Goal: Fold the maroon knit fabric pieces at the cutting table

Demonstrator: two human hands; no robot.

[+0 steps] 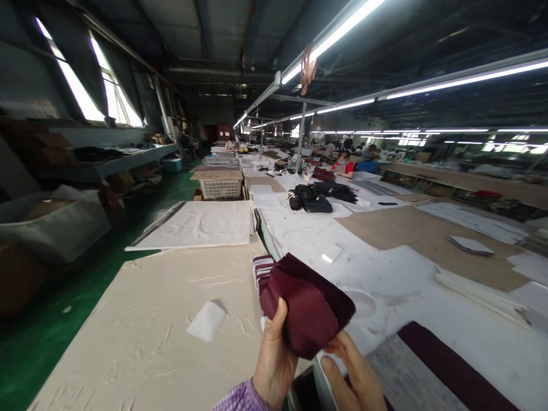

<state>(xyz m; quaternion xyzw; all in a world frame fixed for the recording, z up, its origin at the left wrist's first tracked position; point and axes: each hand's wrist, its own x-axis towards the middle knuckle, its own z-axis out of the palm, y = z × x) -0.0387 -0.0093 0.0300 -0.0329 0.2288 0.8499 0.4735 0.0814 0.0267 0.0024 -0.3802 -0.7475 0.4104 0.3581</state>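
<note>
A thick stack of maroon cut fabric pieces (306, 308) is held up in front of me, its layered edges facing up and right. My left hand (274, 348) grips it from the lower left, thumb pressed on the front face and the other fingers hidden behind. At the bottom right corner of the stack is my right hand (353, 368), fingertips touching the edge from below and thumb held apart. Behind the stack, a bundle of maroon and white pieces (262, 271) lies at the table edge.
A cream-covered table (162, 302) on the left carries a small white piece (208, 321). On the white worktable (402, 285) lie a maroon strip (454, 365), brown paper (394, 228) and dark garments (317, 197). A plastic crate (221, 188) stands farther back. A person in red (343, 165) sits beyond.
</note>
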